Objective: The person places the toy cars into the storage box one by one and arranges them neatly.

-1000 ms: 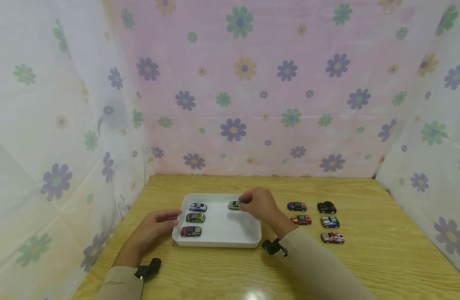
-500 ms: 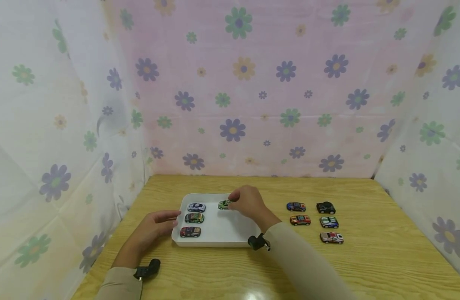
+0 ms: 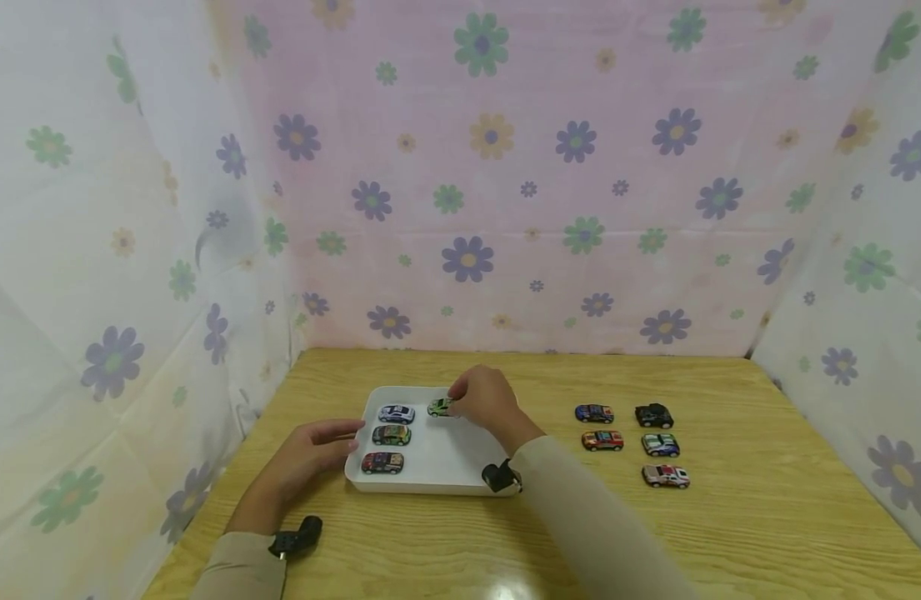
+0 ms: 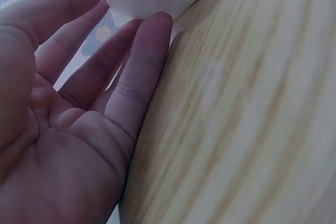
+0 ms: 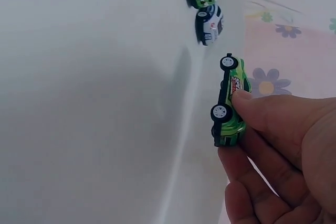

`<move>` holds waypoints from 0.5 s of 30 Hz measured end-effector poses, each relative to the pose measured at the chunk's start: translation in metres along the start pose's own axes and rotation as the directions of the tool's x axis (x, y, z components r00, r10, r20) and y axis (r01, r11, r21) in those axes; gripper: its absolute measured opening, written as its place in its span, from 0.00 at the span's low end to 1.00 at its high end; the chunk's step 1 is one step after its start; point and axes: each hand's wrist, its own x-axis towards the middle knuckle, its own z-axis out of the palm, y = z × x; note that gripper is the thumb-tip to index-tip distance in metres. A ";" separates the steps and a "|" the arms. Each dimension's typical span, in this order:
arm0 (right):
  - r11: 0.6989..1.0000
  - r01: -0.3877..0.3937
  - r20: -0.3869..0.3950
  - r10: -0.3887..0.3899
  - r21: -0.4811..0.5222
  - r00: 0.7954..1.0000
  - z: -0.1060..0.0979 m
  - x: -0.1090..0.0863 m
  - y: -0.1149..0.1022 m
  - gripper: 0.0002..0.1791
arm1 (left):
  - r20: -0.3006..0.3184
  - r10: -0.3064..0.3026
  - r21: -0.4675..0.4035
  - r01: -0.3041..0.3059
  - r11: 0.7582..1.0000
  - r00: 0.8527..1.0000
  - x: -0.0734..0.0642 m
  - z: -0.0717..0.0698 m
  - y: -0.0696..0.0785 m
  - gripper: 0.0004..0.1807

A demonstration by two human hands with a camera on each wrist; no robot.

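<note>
A green toy car (image 5: 233,103) is pinched between the thumb and fingers of my right hand (image 3: 486,403), over the back of the white tray (image 3: 452,467). Its wheels face the tray's floor in the right wrist view. Along the tray's left side stand a white toy car (image 3: 396,414), a green-and-orange toy car (image 3: 392,435) and a red-and-black toy car (image 3: 382,462). My left hand (image 3: 310,454) touches the tray's left wall with its fingertips. In the left wrist view its fingers (image 4: 134,77) are nearly straight against the white wall.
Right of the tray, a blue toy car (image 3: 595,413) and a red-orange toy car (image 3: 603,440) stand on the wooden table (image 3: 768,500). Further right are a black toy car (image 3: 654,415), a white-blue-green toy car (image 3: 660,444) and a white-and-red toy car (image 3: 666,475). Flowered cloth (image 3: 468,183) surrounds the table.
My right hand has carried the green toy car leftward over the tray, closer to the white toy car. The left hand has stayed at the tray's left wall.
</note>
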 end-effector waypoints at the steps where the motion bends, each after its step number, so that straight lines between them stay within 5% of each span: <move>1: 1.000 0.001 0.004 -0.001 -0.017 1.000 0.002 0.001 0.001 0.07 | 0.001 0.000 -0.003 0.000 1.000 1.000 0.000 0.000 0.000 0.27; 15: 0.996 0.023 0.061 -0.018 -0.084 0.998 0.002 0.003 0.003 0.07 | -0.010 -0.012 0.031 0.012 0.999 1.000 -0.001 -0.001 0.001 0.28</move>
